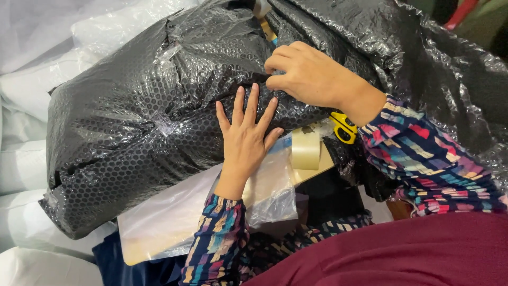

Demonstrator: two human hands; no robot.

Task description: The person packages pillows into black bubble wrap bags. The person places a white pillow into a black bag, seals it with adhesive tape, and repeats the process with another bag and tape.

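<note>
Your right hand (304,74) is pinching a fold of the black bubble wrap (159,116) at upper centre while your left hand (246,132), fingers spread and gripping nothing, is pressing the bundle flat, tape roll (306,149) and yellow scissors (344,128) lying just beside your wrists.

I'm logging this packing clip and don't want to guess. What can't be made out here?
Head view only:
- What the black bubble-wrapped bundle holds: the wrap covers it entirely.
- Scissors: only yellow handles show; the right hand and wrist hide the blades.
- What the right fingertips pinch: curled fingers hide it.
- Tape roll: partly behind the left hand.
- Bundle's top right: cut off by the frame edge.
</note>
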